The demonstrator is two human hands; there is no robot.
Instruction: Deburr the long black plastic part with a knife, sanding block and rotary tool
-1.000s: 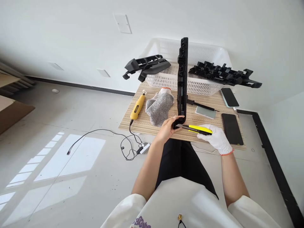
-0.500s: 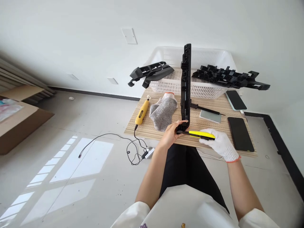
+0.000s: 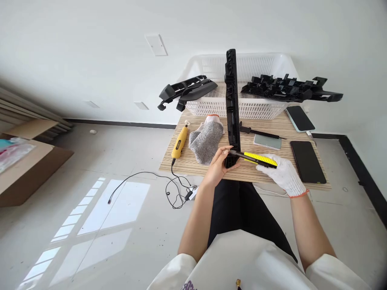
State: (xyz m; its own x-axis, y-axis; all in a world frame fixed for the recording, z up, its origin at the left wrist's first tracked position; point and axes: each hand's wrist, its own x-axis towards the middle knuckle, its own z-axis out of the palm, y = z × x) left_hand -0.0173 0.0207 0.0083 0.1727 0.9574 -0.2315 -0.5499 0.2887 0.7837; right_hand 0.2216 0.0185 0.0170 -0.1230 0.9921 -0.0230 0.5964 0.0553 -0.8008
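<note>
My bare left hand (image 3: 217, 167) is closed around the lower end of a long black plastic trim piece (image 3: 232, 100), which stands up over the table's front edge. In my right hand (image 3: 286, 174), covered by a white knit glove, is a yellow-and-black utility knife (image 3: 260, 158). Its dark tip points left and reaches the lower end of the trim piece, close to my left fingers. Whether the tip touches the plastic I cannot tell. A grey fuzzy cloth or glove (image 3: 206, 143) lies left of the trim piece, with a white knit glove (image 3: 213, 118) partly under it.
Behind stands a white plastic basket (image 3: 211, 108), with black plastic parts (image 3: 190, 89) on its left and more parts (image 3: 284, 88) on its right. A yellow rotary tool (image 3: 179, 143), black calipers (image 3: 260, 132) and two phones (image 3: 307, 162) lie on the striped table (image 3: 169, 165). A cable (image 3: 136, 174) trails across the floor.
The knife tip has moved up along the trim piece's lower end, and the knife now slants more. My left fingers have shifted on the piece. The whole view has shifted slightly.
</note>
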